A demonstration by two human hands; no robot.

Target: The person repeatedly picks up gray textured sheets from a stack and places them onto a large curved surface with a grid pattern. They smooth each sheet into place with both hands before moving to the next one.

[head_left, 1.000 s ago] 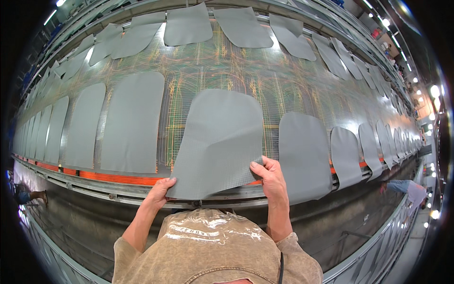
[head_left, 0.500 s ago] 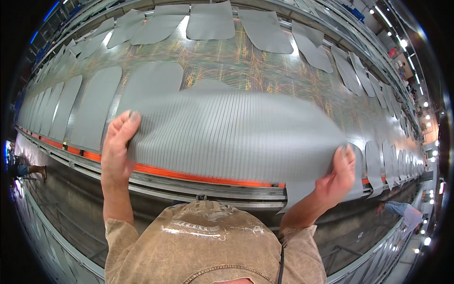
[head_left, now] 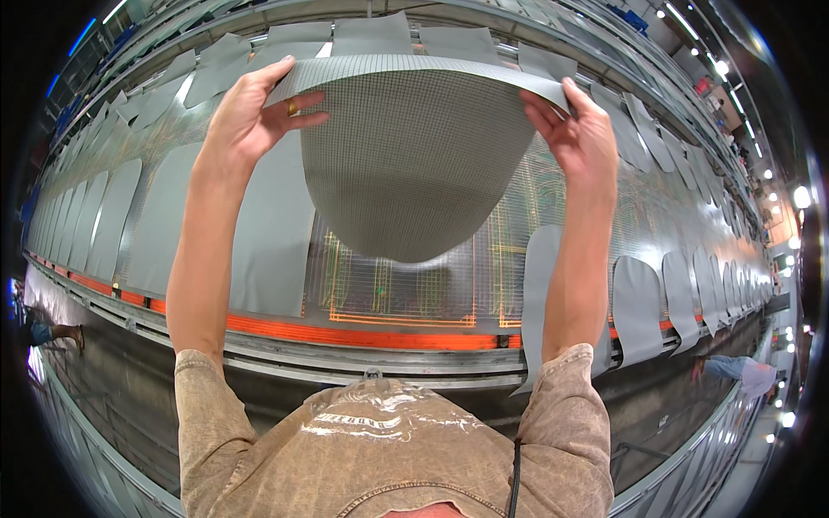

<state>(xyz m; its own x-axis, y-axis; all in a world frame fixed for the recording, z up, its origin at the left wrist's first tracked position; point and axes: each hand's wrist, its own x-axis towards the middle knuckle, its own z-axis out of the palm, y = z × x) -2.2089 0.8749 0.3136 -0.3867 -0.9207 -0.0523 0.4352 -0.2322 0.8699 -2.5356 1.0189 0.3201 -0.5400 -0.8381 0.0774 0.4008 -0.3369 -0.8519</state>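
Between my two hands hangs a grey flexible sheet [head_left: 414, 164] with a fine grid pattern on the side that shows. Its far edge is stretched between my grips, and its rounded end droops toward me above the long table. My left hand [head_left: 263, 108] pinches the sheet's left corner, thumb on top and fingers beneath; a ring shows on one finger. My right hand [head_left: 574, 125] grips the right corner in the same way. Below the sheet, the table surface [head_left: 401, 298] is marked with coloured lines, orange and yellow-green.
A flat grey sheet [head_left: 272, 233] lies just left of the held one, with several more beyond it. Others [head_left: 637, 302] lie to the right, overhanging the front edge. Another row [head_left: 371, 36] runs along the far side. An orange strip [head_left: 371, 335] and metal rail border the table's near edge.
Both hands have moved up and away from me, carrying the sheet's edge to the far side. The sheet has swung from spread wide to hanging down, uncovering the lined table near me.
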